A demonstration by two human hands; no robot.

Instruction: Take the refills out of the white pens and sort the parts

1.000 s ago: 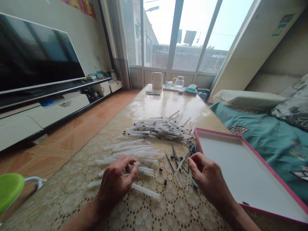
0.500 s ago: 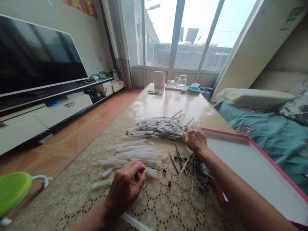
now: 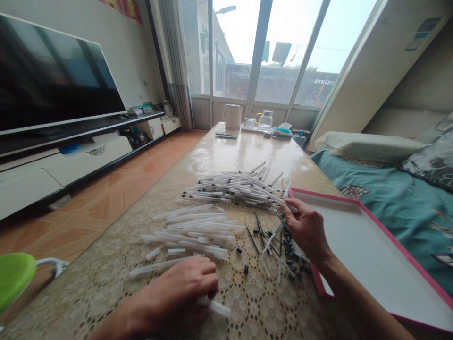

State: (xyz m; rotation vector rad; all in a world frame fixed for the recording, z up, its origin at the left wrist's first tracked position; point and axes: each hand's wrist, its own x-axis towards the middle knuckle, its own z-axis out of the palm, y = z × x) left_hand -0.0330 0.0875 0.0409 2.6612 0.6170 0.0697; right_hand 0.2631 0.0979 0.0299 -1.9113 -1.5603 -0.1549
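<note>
My left hand lies low on the lace tablecloth, fingers closed round a clear pen barrel whose end sticks out to the right. More clear pen barrels lie in a loose heap just beyond it. My right hand hovers with curled fingers over a scatter of black refills and small caps, beside the pink-rimmed tray; whether it holds anything is hidden. A pile of assembled pens lies farther up the table.
A white tray with a pink rim sits at the right table edge, next to a bed with teal cover. A mug, glass jug and small items stand at the far end. TV left; green stool near left.
My right hand drew back from the assembled pens toward the refills. My left hand moved nearer to me and closed on a clear barrel.
</note>
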